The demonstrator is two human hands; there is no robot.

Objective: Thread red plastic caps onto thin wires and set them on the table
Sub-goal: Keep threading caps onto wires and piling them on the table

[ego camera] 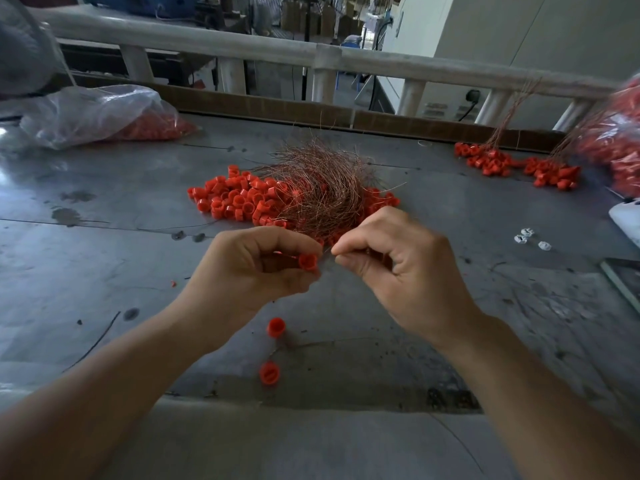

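Grips 1 red cap (308, 262) between curled fingers of the left hand (256, 268), above the table (104, 271). Pinches a thin wire (327, 250) in the right hand (398, 261), just beside that cap. Below the hands, 2 loose caps (276, 327) on the tabletop; beyond, cap pile (235, 199) under wire tangle (318, 181).

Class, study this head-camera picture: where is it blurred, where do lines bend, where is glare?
Head view: the bag of red caps at the right edge is smeared; the railing bows, wide-angle distortion; glare sits on the table at left; the left hand gripping a red cap and the right hand pinching a wire look sharp.
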